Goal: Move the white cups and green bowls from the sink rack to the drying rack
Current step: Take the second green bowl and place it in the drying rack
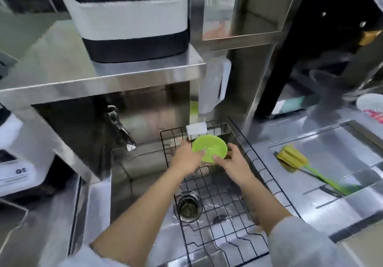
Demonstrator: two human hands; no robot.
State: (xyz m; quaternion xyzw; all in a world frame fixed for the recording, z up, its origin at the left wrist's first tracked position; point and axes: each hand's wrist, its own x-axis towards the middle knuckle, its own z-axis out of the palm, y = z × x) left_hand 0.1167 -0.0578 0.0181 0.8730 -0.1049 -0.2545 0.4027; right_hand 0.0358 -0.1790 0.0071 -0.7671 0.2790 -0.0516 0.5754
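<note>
A green bowl (209, 147) sits tilted toward me at the far end of the black wire sink rack (226, 202) over the steel sink. My left hand (185, 159) grips the bowl's left rim with fingers inside it. My right hand (233, 161) holds its right and lower edge. Both hands are on the same bowl. No white cup is in view.
A white sponge (196, 128) lies behind the bowl. The faucet (122, 131) hangs at the left. A drain strainer (188, 205) sits under the rack. A yellow-green brush (294, 160) lies on the steel counter at the right. A white appliance (132, 18) stands on the shelf above.
</note>
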